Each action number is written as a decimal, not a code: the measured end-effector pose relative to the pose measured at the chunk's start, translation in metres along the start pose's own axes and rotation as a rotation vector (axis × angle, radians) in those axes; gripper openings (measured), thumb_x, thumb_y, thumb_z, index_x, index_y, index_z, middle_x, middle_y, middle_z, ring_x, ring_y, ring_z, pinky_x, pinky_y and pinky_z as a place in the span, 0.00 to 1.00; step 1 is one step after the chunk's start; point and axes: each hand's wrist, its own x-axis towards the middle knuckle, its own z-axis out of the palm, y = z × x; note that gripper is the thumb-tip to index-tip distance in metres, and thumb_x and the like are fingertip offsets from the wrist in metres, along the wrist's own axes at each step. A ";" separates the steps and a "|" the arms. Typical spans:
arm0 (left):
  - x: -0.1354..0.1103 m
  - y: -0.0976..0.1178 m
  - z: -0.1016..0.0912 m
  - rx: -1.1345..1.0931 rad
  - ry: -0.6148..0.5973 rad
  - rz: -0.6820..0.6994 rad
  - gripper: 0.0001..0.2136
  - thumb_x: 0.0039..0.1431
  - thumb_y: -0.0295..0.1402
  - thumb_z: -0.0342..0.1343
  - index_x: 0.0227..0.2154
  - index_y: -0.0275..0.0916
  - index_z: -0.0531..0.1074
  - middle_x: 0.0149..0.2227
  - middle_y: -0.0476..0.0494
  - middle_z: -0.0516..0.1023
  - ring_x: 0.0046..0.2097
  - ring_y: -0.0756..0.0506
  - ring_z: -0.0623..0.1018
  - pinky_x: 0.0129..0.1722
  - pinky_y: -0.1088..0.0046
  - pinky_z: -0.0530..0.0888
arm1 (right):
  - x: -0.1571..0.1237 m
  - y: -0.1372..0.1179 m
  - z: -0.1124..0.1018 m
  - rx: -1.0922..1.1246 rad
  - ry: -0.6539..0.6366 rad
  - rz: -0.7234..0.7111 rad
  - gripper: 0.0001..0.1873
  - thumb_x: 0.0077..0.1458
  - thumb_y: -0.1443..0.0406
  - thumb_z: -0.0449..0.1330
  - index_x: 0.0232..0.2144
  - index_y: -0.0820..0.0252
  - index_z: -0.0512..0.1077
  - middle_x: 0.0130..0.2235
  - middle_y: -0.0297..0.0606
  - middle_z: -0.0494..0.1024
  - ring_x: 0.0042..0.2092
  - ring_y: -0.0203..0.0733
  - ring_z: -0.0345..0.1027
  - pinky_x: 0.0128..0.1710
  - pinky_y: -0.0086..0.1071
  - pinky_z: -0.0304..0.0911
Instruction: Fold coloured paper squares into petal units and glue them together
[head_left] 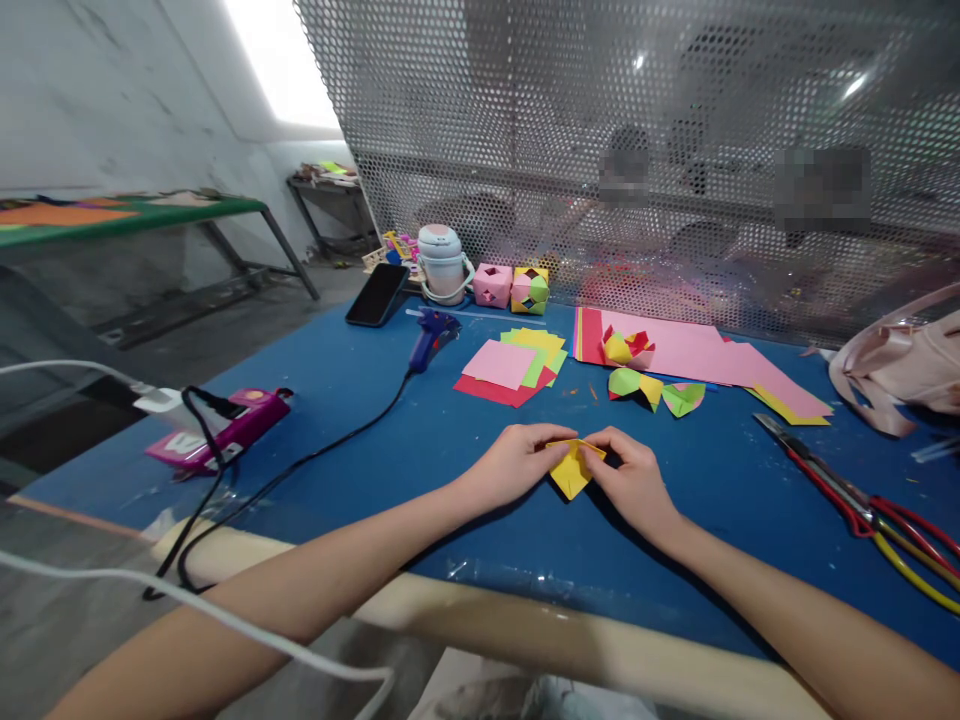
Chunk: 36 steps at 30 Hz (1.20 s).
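Pinching a small, creased, diamond-shaped yellow paper piece [571, 474] by its upper corners, left hand [517, 465] and right hand [628, 475] close together, back from the rounded cream front edge [637, 640] of a smooth blue tabletop [315, 400]. Leaving bare surface either side: leftward to a thin black cable [330, 456], rightward to metal tools [844, 495] with red and yellow handles. Facing flat, square, multicoloured paper sheets [502, 362], a cupped red-and-yellow paper form [628, 346] and a grey perforated metal panel [540, 120] behind.
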 end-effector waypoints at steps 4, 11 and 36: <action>-0.001 0.002 0.001 0.054 0.048 0.006 0.12 0.54 0.32 0.48 0.33 0.35 0.75 0.33 0.45 0.79 0.34 0.48 0.75 0.33 0.76 0.69 | 0.000 0.000 0.000 0.030 -0.019 0.001 0.07 0.54 0.64 0.55 0.29 0.60 0.72 0.29 0.34 0.73 0.30 0.36 0.65 0.31 0.27 0.60; 0.000 -0.002 0.004 0.006 0.089 0.010 0.11 0.52 0.34 0.50 0.34 0.35 0.74 0.33 0.46 0.78 0.34 0.48 0.75 0.33 0.76 0.69 | 0.000 -0.001 0.000 0.028 -0.015 0.019 0.10 0.55 0.64 0.54 0.27 0.60 0.73 0.27 0.35 0.75 0.29 0.37 0.66 0.30 0.28 0.61; 0.003 -0.011 0.011 -0.195 0.014 -0.067 0.06 0.50 0.32 0.51 0.26 0.35 0.68 0.23 0.52 0.67 0.25 0.53 0.67 0.23 0.80 0.62 | 0.002 -0.002 -0.001 0.061 -0.041 0.050 0.11 0.55 0.63 0.53 0.26 0.61 0.72 0.27 0.34 0.73 0.29 0.36 0.65 0.30 0.26 0.60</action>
